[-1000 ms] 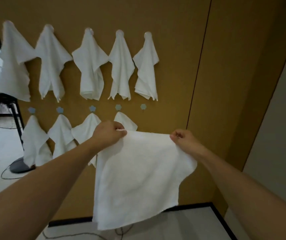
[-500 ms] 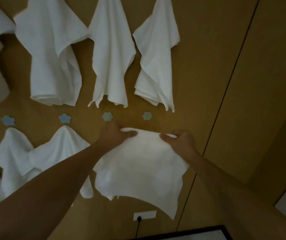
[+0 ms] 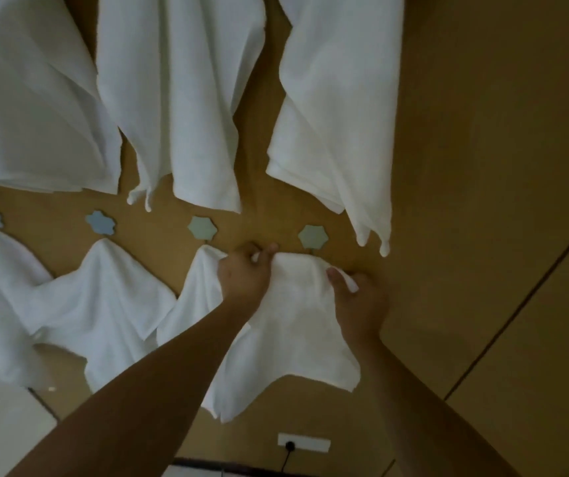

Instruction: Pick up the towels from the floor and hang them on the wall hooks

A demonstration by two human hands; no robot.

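Observation:
A white towel is held up against the brown wall, its top edge just below the rightmost lower hook, a grey-green flower-shaped plate. My left hand pinches the towel's top edge on the left. My right hand grips the top edge on the right. The hook's peg is hidden behind the towel. The rest of the towel hangs down between my forearms.
Three white towels hang in the upper row. Lower-row towels hang from flower-shaped hooks to the left, one right beside my left hand. A wall socket with a plugged cable sits below. A panel seam runs down the right.
I have come closer to the wall. Both hands have lifted the towel's top edge up to just under the rightmost lower hook and moved nearer together.

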